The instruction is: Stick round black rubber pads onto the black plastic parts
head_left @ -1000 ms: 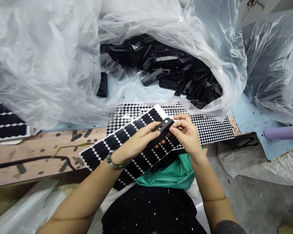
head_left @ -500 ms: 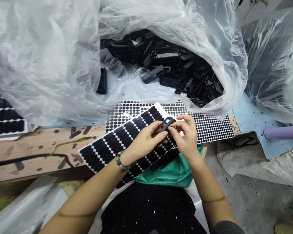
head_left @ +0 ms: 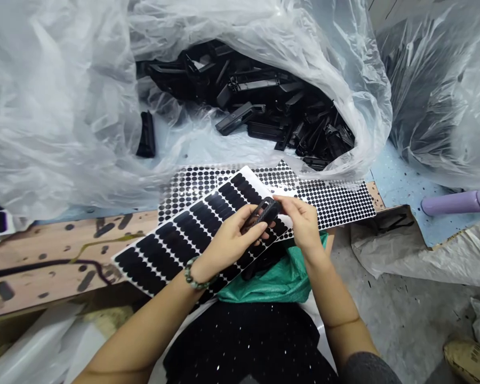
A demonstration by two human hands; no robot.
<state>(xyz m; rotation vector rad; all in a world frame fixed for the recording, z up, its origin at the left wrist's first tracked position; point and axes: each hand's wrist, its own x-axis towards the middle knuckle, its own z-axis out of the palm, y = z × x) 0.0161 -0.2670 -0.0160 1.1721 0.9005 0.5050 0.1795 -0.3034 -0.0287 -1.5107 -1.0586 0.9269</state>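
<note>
The left hand (head_left: pixel 228 240) and right hand (head_left: pixel 300 224) hide much of the small black plastic part (head_left: pixel 266 212), clear plastic film (head_left: pixel 64 106) covers the heap of black parts (head_left: pixel 256 106) at twelve o'clock, and the picture's edge cuts off the lilac cylinder (head_left: pixel 456 204) at three o'clock.

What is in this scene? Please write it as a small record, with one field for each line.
Left hand: holds a small black plastic part; bead bracelet on wrist
Right hand: fingertips grip the same part
Under hands: sheet of black pads on white backing, over a sheet of black dots
Ahead: pile of black plastic parts in a clear plastic bag
Rest: green cloth, purple cylinder, painted wooden board
</note>
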